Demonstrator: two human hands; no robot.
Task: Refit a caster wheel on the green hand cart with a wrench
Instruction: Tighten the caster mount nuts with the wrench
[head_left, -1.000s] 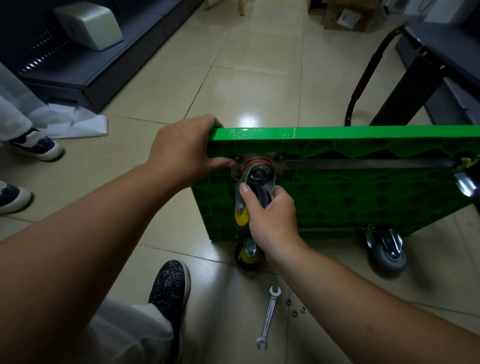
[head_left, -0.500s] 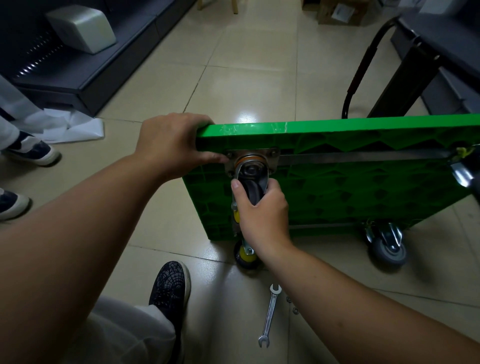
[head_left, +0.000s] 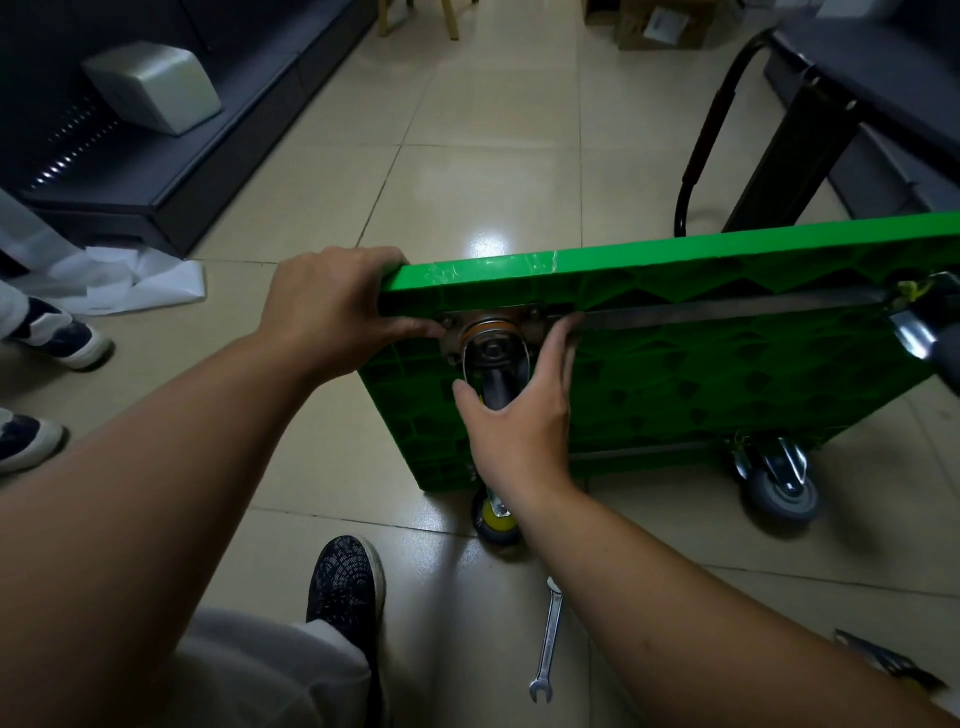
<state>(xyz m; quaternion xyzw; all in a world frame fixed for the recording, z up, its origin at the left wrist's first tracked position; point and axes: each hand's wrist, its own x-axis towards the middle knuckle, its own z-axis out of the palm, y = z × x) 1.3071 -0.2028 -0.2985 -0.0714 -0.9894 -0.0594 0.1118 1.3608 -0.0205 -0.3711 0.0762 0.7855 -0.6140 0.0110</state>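
Left hand (head_left: 332, 306) grips the top corner of the green hand cart (head_left: 727, 384): fingers curled over the upper edge, thumb on the ribbed underside, tip just beside the mounting plate (head_left: 535, 314). Right hand (head_left: 519, 415) is spread wide around the caster wheel (head_left: 493, 358): thumb out on one side of the fork, fingers nearly straight up the other side, fingertips (head_left: 563, 332) at the steel rail (head_left: 727, 314). Can't tell if it presses on the caster or only cups it.

Cart stands on its long edge on the tiled floor, underside facing the person. The caster sits at the top near corner, plate against the underside.

Two lower casters touch the floor: a yellow-hub one (head_left: 496, 522) right under the right wrist, a grey one (head_left: 779, 486) further along. Another chrome caster (head_left: 919, 332) is at the far top end, blurred.

Wrench (head_left: 550, 639) lies flat on the floor, untouched, below the right forearm, near a black shoe (head_left: 345, 582). A second person's shoes (head_left: 67, 335) are at the left, by crumpled white paper (head_left: 130, 275).
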